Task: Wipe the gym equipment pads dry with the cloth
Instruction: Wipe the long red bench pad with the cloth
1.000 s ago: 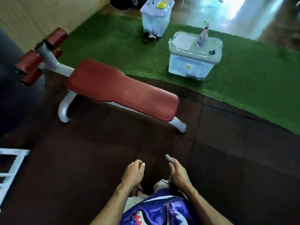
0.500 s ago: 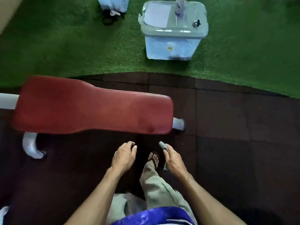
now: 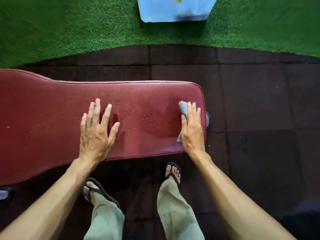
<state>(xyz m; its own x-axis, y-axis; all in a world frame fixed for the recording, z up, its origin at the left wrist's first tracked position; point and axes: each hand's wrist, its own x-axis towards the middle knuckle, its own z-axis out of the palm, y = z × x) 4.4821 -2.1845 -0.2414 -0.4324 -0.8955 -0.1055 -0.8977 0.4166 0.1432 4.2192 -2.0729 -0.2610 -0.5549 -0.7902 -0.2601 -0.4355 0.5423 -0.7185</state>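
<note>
Cloth under right hand on pad.

Long dark-red padded vinyl bench pad with piped edge runs left to right under both hands, wider past the left hand, rounded end just beyond the right hand. Water droplets speckle the pad between the hands; a darker smoother patch sits just left of the right hand. Left hand lies flat, fingers spread, on the pad. Right hand presses a small grey cloth onto the pad near its end; cloth shows past the fingertips and by the thumb. Dark brown rubber floor tiles carry the bench; green artificial turf lies beyond the hands, a pale blue plastic box on it.
</note>
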